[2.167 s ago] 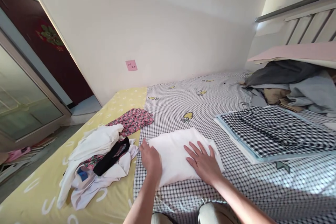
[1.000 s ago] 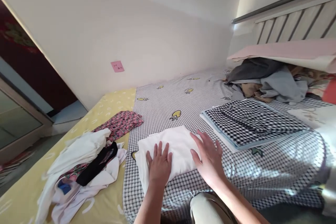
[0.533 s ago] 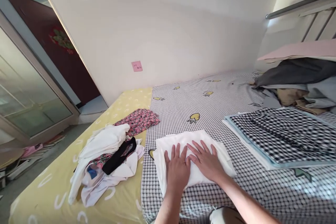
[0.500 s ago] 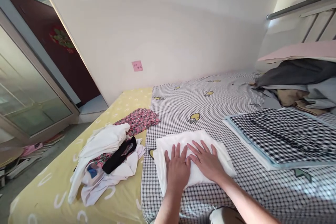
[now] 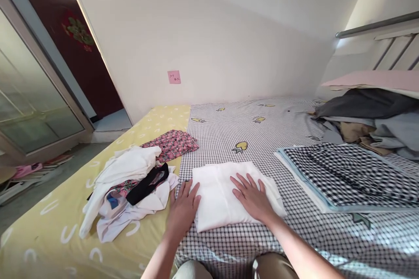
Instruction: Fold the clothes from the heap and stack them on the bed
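A white garment [image 5: 222, 196], folded into a rough rectangle, lies flat on the checked bed sheet [image 5: 225, 135] in front of me. My right hand [image 5: 252, 196] rests palm down on its right half, fingers spread. Beside its left edge is my left hand [image 5: 183, 207], fingers apart, over the bed where the checked and yellow sheets meet. Whether its fingertips touch the garment's edge I cannot tell. Both hands hold nothing.
On the yellow sheet [image 5: 59, 213] at left is a heap of white clothes [image 5: 131, 165] with a black strip of cloth [image 5: 147, 185]. Behind lies a red floral garment [image 5: 173, 144]. Folded black-and-white checked cloth [image 5: 353, 174] and a dark clothes pile [image 5: 369, 104] sit at right.
My left hand has moved left off the white garment to beside its left edge. My right hand stays on it. The garment's left side now looks flatter and straighter.
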### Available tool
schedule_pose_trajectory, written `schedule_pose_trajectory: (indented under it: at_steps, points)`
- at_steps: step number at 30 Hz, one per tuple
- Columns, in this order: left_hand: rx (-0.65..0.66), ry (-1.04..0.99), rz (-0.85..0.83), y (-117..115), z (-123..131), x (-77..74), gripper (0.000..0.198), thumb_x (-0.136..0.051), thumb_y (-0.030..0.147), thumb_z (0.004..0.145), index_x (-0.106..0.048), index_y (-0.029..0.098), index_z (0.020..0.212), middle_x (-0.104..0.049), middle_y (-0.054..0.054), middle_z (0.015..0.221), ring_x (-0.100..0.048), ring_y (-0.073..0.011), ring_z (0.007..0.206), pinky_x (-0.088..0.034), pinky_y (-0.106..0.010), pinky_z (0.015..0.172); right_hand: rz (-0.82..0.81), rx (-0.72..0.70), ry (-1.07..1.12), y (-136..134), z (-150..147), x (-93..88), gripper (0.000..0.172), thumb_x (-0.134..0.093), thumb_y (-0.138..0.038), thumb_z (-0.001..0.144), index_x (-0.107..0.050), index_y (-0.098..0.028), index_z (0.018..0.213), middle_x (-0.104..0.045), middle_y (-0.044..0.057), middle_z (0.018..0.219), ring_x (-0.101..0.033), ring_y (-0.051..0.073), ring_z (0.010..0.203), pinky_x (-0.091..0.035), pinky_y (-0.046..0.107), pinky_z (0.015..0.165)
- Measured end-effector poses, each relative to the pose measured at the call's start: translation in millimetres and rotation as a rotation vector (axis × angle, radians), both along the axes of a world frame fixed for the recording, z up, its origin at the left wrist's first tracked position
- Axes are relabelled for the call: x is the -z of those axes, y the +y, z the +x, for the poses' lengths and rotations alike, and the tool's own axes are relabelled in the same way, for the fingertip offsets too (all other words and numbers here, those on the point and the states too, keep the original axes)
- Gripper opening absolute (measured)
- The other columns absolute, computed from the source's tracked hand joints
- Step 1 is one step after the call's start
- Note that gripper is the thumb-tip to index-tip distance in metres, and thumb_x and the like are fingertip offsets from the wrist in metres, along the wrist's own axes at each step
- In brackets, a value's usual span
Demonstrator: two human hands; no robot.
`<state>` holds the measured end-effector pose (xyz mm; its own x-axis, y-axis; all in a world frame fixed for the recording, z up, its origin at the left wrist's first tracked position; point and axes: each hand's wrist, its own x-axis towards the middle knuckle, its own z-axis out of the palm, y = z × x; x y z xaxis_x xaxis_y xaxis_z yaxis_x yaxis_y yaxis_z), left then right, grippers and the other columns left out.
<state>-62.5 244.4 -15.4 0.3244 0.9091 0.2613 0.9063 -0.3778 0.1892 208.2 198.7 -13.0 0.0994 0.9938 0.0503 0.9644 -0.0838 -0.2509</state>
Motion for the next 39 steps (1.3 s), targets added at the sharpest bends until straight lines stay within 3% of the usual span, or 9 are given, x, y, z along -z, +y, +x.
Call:
schedule_pose_trajectory:
  at_steps: [2,5,9,15,19,24,32,35,39]
  points:
    - [-0.005,-0.052,0.062,-1.3,-9.8,2.1,0.045,-0.036,0.035,0.106,-0.057,0.031,0.146,-0.056,-0.005,0.157,-0.045,-0.0256,0.149,-0.03,-0.057,0.126,-0.019,0.007,-0.007,-0.9,-1.0,-2.7,0.055,-0.027,-0.055,0.107,-0.039,-0.042,0.16,-0.033,-0.004,0.171,-0.021,0.031,0.16,-0.014,0.066,0.125]
    - [-0.149,-0.167,0.151,-5.3,-9.3,1.4,0.047,-0.026,0.03,0.107,-0.066,0.02,0.131,-0.07,-0.01,0.138,-0.06,-0.0221,0.132,-0.045,-0.046,0.117,-0.027,0.007,-0.018,-1.4,-1.9,-4.3,0.055,-0.027,-0.054,0.108,-0.039,-0.042,0.16,-0.033,-0.004,0.171,-0.021,0.031,0.16,-0.014,0.066,0.125]
    - [-0.285,-0.156,0.184,-9.0,-1.6,1.4,0.045,-0.028,0.013,0.101,-0.067,0.012,0.123,-0.071,-0.016,0.13,-0.063,-0.0262,0.125,-0.047,-0.046,0.113,-0.031,-0.001,-0.03,0.1,0.6,-2.9,0.056,-0.028,-0.054,0.107,-0.037,-0.041,0.161,-0.032,-0.003,0.171,-0.02,0.032,0.16,-0.013,0.066,0.125]
    - [-0.308,-0.095,0.179,-9.7,3.1,5.0,0.044,-0.034,0.008,0.098,-0.064,0.012,0.13,-0.067,-0.016,0.138,-0.058,-0.0278,0.132,-0.044,-0.045,0.116,0.048,-0.079,0.052,-15.7,4.8,-14.8,0.061,-0.037,-0.042,0.104,-0.03,-0.038,0.164,-0.041,0.004,0.167,-0.03,0.033,0.157,-0.018,0.071,0.122]
    - [-0.314,-0.065,0.193,-9.8,3.6,4.8,0.046,-0.033,0.007,0.097,-0.065,0.013,0.13,-0.067,-0.017,0.139,-0.058,-0.0283,0.132,-0.043,-0.046,0.116,0.115,-0.167,0.06,-46.2,-3.5,-21.7,0.071,-0.053,-0.036,0.096,-0.03,-0.04,0.163,-0.038,0.002,0.169,-0.025,0.031,0.159,-0.013,0.068,0.126]
    - [-0.294,0.039,0.255,-9.3,1.8,7.1,0.045,-0.032,0.009,0.098,-0.065,0.011,0.129,-0.067,-0.018,0.138,-0.059,-0.0299,0.131,-0.044,-0.047,0.114,0.078,-0.249,-0.048,-66.4,-22.6,-9.1,0.086,-0.058,-0.014,0.083,-0.035,-0.041,0.161,-0.031,0.001,0.172,-0.022,0.033,0.159,-0.018,0.066,0.126]
    - [-0.27,0.084,0.313,-6.4,-2.8,12.6,0.044,-0.033,0.011,0.099,-0.064,0.011,0.131,-0.068,-0.018,0.135,-0.061,-0.0301,0.128,-0.045,-0.048,0.113,0.16,-0.238,-0.128,-52.7,-37.5,5.6,0.091,-0.059,0.0,0.072,-0.049,-0.039,0.154,-0.027,0.002,0.173,-0.024,0.036,0.158,-0.026,0.065,0.124]
    - [-0.27,0.102,0.306,-4.1,-4.5,14.7,0.045,-0.031,0.011,0.1,-0.062,0.008,0.133,-0.067,-0.019,0.138,-0.06,-0.0314,0.13,-0.045,-0.048,0.113,0.168,-0.292,-0.11,-46.9,-35.2,0.4,0.084,-0.061,-0.001,0.075,-0.053,-0.037,0.151,-0.038,0.001,0.169,-0.034,0.034,0.155,-0.034,0.061,0.121]
    - [-0.3,0.107,0.297,-1.2,-4.6,13.8,0.047,-0.03,0.013,0.101,-0.062,0.011,0.135,-0.067,-0.017,0.139,-0.061,-0.0307,0.127,-0.047,-0.048,0.111,0.134,-0.257,-0.004,-39.9,-33.6,-17.8,0.07,-0.045,0.0,0.087,-0.061,-0.035,0.145,-0.059,0.002,0.154,-0.058,0.028,0.139,-0.053,0.047,0.104]
